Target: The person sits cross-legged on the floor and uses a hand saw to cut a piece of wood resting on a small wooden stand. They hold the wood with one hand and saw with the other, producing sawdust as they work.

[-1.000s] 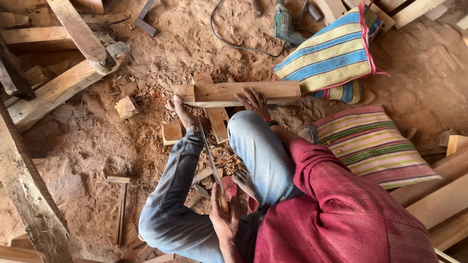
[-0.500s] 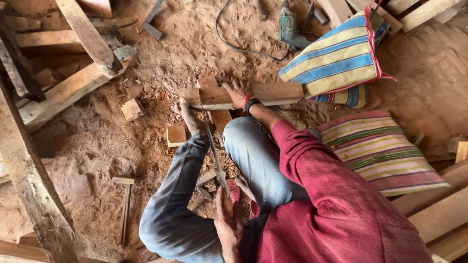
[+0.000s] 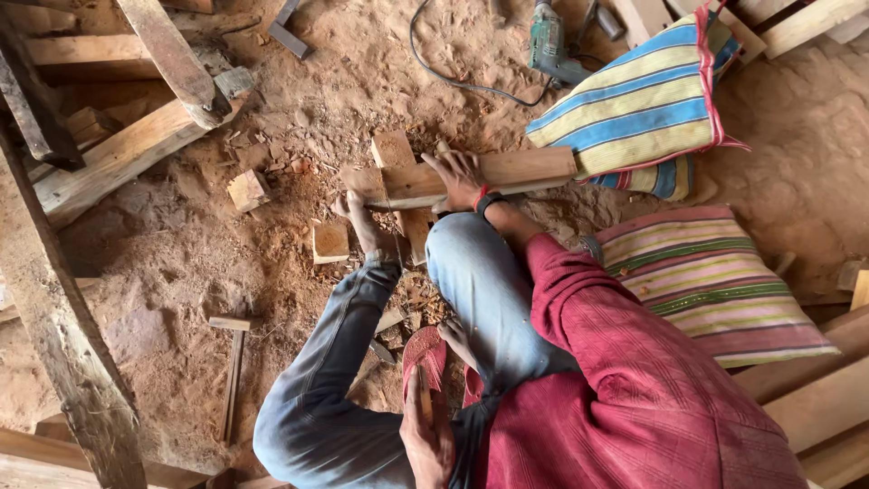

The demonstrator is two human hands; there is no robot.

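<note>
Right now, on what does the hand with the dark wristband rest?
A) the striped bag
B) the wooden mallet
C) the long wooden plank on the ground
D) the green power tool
C: the right hand lies with spread fingers on the wooden plank, which lies across the sawdust in front of the person's knee.

Striped blue-and-yellow fabric bag [image 3: 638, 109] at upper right, with a green power drill [image 3: 547, 41] and its black cable [image 3: 453, 77] just left of it. Striped pink-and-green cushion [image 3: 715, 285] at right. Small wooden mallet [image 3: 233, 367] at lower left — small square wood offcuts [image 3: 329, 242] at centre-left. Weathered timber beams [image 3: 118, 154] at upper left.
</note>
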